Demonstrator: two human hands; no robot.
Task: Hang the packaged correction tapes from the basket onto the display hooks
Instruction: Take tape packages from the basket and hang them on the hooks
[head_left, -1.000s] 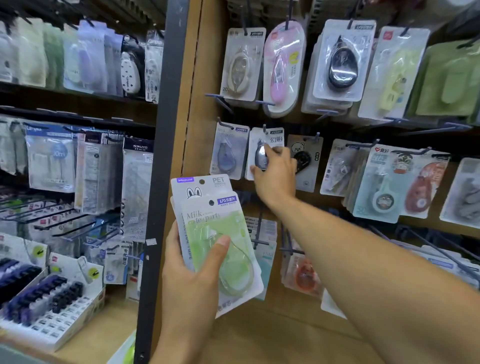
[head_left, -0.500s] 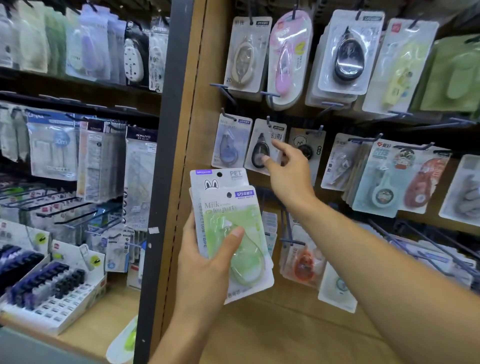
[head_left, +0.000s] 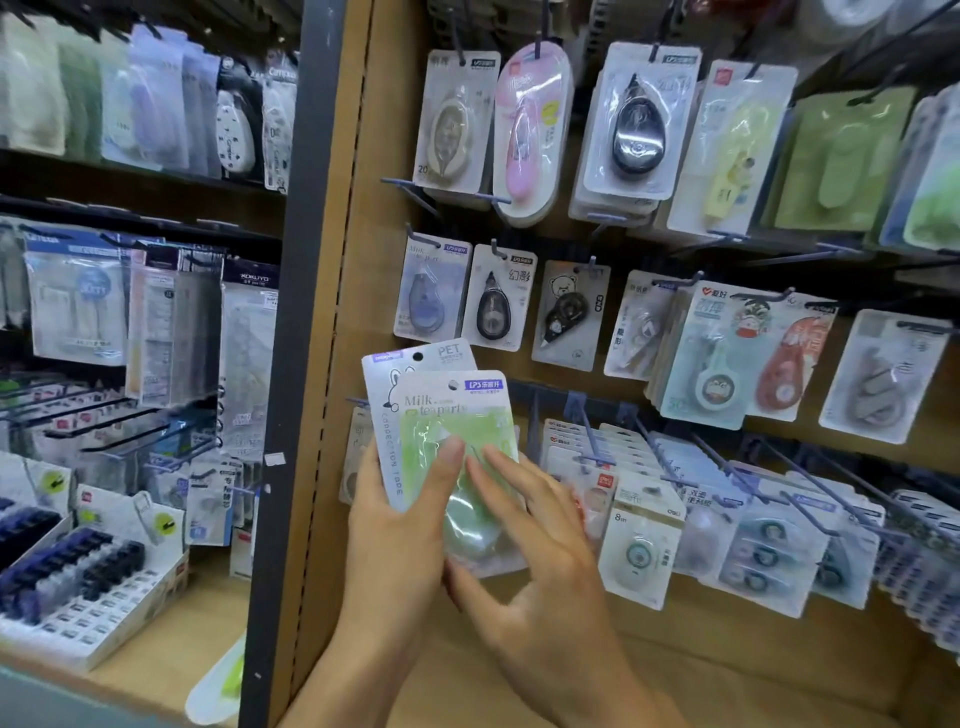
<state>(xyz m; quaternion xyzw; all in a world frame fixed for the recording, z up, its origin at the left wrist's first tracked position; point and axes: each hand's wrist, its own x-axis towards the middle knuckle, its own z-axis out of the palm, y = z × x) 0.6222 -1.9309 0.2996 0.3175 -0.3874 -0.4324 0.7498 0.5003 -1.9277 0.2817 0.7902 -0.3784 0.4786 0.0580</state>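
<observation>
The green "Milk tea party" correction tape pack is sitting at the front of a small stack, up in front of the wooden display wall, with a white PET rabbit pack tucked right behind it and poking out above and to the left. The left hand is holding both packs from behind and below, its grip pinching them with the thumb pressing flat on the green blister. The right hand is laying its fingers over the lower right part of the green pack, fingers fairly straight and spread, thumb down near the pack's bottom edge; can't really tell if it's actually gripping.

Just above the stack, a blue-grey tape pack, a black teardrop tape pack and a bear-print pack are hanging side by side on hooks. Lower right, rows of Deli tape packs are crowding their pegs. Off to the left past the dark upright post, a white tray of dark little items is resting on the shelf.
</observation>
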